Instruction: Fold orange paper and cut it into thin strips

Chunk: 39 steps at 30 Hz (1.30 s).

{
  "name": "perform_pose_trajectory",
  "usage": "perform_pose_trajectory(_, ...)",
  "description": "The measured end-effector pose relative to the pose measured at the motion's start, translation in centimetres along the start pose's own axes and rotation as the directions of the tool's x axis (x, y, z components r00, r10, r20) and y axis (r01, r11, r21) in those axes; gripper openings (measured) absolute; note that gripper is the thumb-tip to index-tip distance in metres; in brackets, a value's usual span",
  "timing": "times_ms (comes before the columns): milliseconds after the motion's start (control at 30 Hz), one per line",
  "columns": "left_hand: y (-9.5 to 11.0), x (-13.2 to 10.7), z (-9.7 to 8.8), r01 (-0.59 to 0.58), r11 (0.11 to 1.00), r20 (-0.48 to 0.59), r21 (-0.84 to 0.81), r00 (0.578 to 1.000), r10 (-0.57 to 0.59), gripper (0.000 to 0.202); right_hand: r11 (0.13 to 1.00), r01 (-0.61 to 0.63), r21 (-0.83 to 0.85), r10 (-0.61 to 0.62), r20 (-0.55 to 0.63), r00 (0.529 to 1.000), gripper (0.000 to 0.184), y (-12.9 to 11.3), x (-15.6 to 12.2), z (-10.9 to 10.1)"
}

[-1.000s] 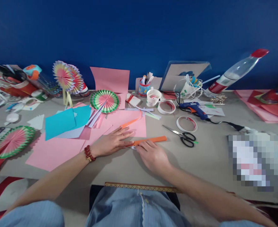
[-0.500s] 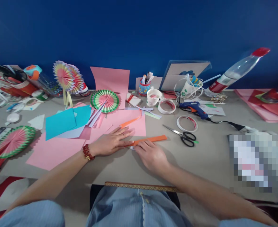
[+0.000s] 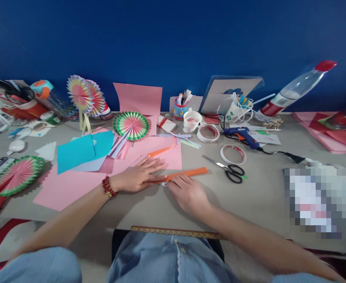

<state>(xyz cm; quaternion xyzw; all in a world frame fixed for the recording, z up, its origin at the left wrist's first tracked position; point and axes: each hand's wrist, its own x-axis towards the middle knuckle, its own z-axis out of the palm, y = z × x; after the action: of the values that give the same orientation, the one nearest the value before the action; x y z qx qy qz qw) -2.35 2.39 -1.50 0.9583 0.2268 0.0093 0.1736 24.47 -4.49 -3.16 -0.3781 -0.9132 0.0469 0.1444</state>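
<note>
My left hand [image 3: 139,175], with a red bead bracelet at the wrist, lies flat with fingers stretched out, pressing the left end of a folded orange paper strip [image 3: 190,172] on the grey table [image 3: 258,196]. My right hand [image 3: 187,192] rests on the strip's middle, fingers curled down onto its near edge; a small white scrap shows under them. A second curved orange strip [image 3: 161,151] lies on a pink sheet [image 3: 163,153] just beyond my left hand.
Black-handled scissors [image 3: 228,169] lie right of the strip. Tape rolls [image 3: 233,154], a blue glue gun [image 3: 241,135] with cord, paper cups, a pen pot [image 3: 179,109], a tilted bottle [image 3: 293,90], paper fans [image 3: 130,125], blue sheets [image 3: 81,151] and pink sheets crowd the table.
Both hands stay on the orange strip; the view has shifted very slightly, otherwise nothing visibly moved.
</note>
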Motion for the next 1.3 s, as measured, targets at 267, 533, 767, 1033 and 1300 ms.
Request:
perform_pose_trajectory(267, 0.3, 0.2, -0.1, 0.036, 0.999, -0.003, -0.016, 0.999, -0.036, 0.047, 1.0, 0.01, 0.002, -0.01, -0.028, 1.0, 0.02, -0.1, 0.1, 0.1)
perform_pose_trajectory(533, 0.0, 0.3, 0.7, 0.064, 0.998, -0.056, 0.001, 0.996, -0.064, 0.045, 1.0, 0.001, -0.015, -0.002, -0.019, 1.0, 0.019, -0.4, 0.3, 0.0)
perform_pose_trajectory(767, 0.2, 0.3, 0.7, 0.054, 0.998, -0.048, 0.039, 0.997, -0.052, 0.045, 1.0, 0.014, -0.021, -0.015, -0.01, 1.0, 0.02, -0.3, 0.4, 0.3)
perform_pose_trajectory(1033, 0.4, 0.3, 0.6, 0.049, 0.998, -0.072, 0.034, 0.996, -0.047, 0.046, 0.999, 0.024, -0.021, -0.025, -0.025, 0.999, 0.02, -0.7, 0.2, 0.0)
perform_pose_trajectory(1300, 0.5, 0.3, 0.5, 0.065, 0.997, -0.064, 0.029, 0.996, -0.063, 0.043, 0.998, 0.059, 0.0, -0.059, -0.048, 0.997, 0.016, -1.5, -0.2, 0.4)
